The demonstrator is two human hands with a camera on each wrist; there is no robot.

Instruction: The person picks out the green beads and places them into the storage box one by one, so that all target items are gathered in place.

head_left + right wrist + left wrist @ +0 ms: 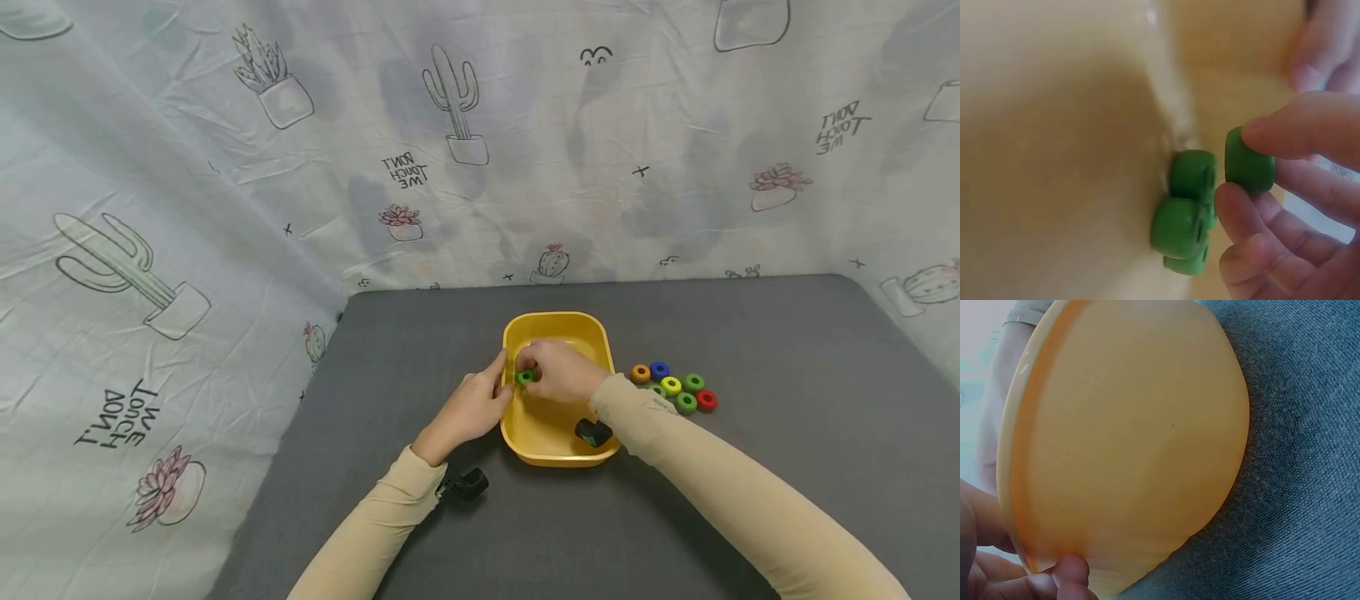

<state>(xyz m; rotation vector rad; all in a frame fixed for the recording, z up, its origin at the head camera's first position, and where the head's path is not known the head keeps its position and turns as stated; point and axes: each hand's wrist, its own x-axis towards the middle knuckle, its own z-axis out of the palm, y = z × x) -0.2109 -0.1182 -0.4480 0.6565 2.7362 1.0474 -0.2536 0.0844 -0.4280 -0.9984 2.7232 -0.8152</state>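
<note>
A yellow plastic tray (536,437) lies on the dark table, and my left hand (472,404) holds its left rim. The left wrist view shows fingertips (1072,569) curled against the tray's outer wall. My right hand (564,371) reaches inside the tray and pinches a green bead (1249,161) between thumb and fingers. Just beyond that bead, several more green beads (1175,228) sit clustered in the tray in the right wrist view. In the head view the right hand hides most of that cluster.
Right of the tray is a loose group of beads: orange (640,373), blue (659,370), yellow (671,386), red (707,401) and several green ones (693,383). The right sleeve (697,450) partly overlaps the group. A patterned curtain (525,208) stands behind the grey table (787,467).
</note>
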